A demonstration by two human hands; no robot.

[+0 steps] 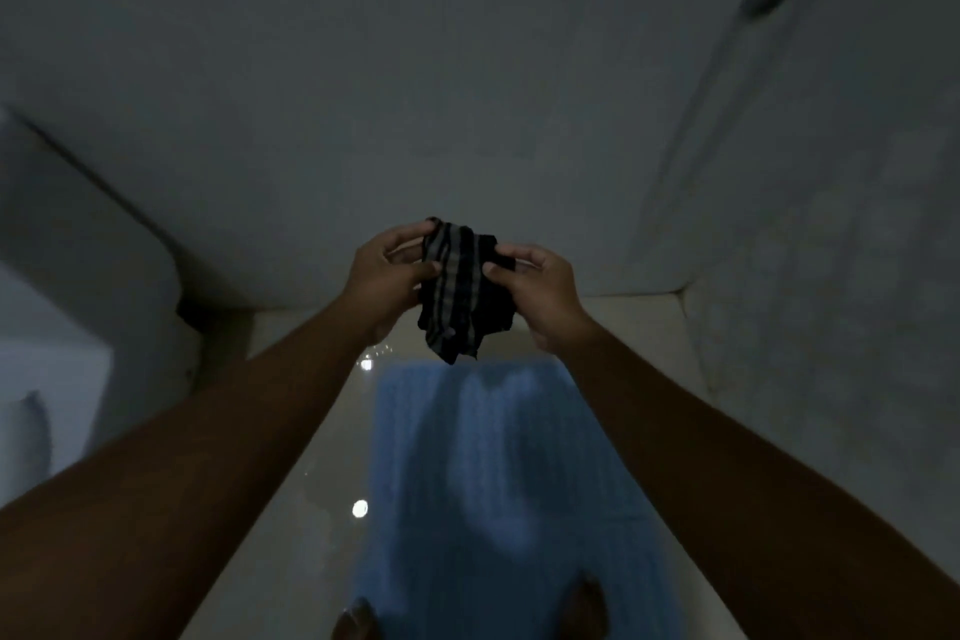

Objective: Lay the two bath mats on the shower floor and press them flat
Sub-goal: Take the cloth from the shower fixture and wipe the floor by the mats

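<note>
Striped dark mat (460, 291) gripped by both hands.

2 bare forearms (249, 421), bare left hand (384, 276), bare right hand (543, 288)

The bunched mat (457, 291) is showing black with pale grey stripes. The flat mat (498, 457) is showing plain light blue. The shower floor (311, 561) is looking glossy cream, the wall (363, 68) dim greyish white.
</note>
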